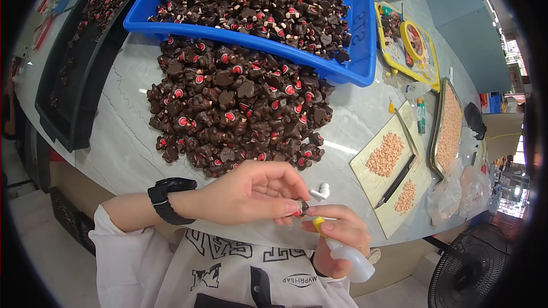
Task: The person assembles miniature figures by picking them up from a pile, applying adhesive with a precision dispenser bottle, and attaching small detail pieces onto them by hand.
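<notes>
My left hand (260, 191) pinches a small dark brown figure (302, 207) with a red spot, between thumb and fingertips. In my right hand (342, 229) is a translucent white squeeze bottle (355, 263). Its yellow nozzle (318, 223) points up toward the figure, close beside it; I cannot tell whether they touch. A heap of similar brown figures (234, 97) with red spots lies on the table just beyond my hands. White earbuds (323, 191), or something shaped like them, lie near my right fingers.
A blue bin (365, 34) full of smaller brown parts stands behind the heap. At left is a long black tray (68, 102). To the right, a pale board (377, 188) bears beige bits (385, 154), tweezers (406, 131) and a black pen-like tool (396, 181). Beyond are a filled tray (450, 128) and yellow basket (436, 74).
</notes>
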Tool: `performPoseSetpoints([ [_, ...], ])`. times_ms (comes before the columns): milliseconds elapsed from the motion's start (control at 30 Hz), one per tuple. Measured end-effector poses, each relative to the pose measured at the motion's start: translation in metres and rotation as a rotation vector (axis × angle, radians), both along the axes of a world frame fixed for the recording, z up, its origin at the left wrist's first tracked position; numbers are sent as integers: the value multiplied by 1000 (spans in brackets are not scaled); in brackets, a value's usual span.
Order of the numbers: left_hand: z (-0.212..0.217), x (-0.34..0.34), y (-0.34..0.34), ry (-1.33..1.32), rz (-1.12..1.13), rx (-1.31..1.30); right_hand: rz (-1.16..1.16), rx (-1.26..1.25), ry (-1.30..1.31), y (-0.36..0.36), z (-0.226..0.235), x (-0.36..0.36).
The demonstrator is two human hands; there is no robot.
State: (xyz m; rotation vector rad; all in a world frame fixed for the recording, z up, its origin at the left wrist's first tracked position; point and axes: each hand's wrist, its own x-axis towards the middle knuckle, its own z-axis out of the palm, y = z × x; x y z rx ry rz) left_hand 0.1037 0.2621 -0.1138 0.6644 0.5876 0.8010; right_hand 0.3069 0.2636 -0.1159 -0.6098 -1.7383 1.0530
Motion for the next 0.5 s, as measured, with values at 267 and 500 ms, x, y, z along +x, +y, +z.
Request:
performPoseSetpoints([
  [267, 2, -4, 4, -10, 19, -9, 12, 114, 25, 6, -2, -4],
  [500, 6, 0, 6, -8, 3, -37, 66, 170, -53, 8, 7, 4],
])
